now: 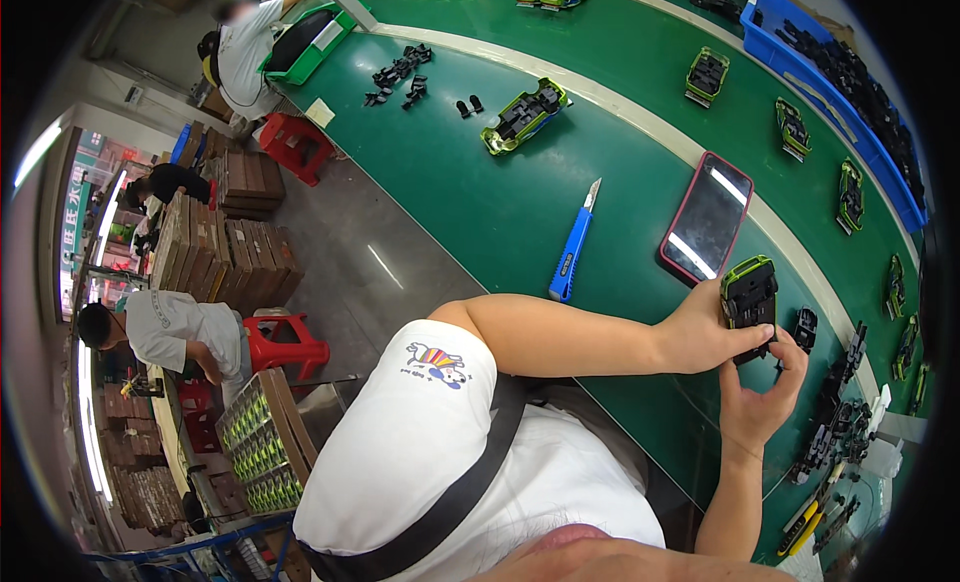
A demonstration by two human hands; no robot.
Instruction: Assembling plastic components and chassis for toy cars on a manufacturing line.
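My left hand (704, 327) is wrapped round a toy car (748, 294) with a lime-green shell, its black underside turned up. The left thumb lies across the car's lower end. My right hand (757, 407) closes its thumb and fingers on that same end; whether a small black part is also between them I cannot tell. Just beyond the left hand lies a phone (708, 217) in a red case. A blue utility knife (573, 250) with its blade out rests on the green table (440, 172). Beside the right fingers sits a black plastic part (804, 327).
Another toy car (525, 116) and small black parts (400, 72) lie farther off. Cars stand along the green conveyor (640, 42), near a blue bin (850, 92) of black parts. Black pieces (840, 432) and yellow-handled pliers (800, 527) are at right. Red stools (285, 344) and people are left.
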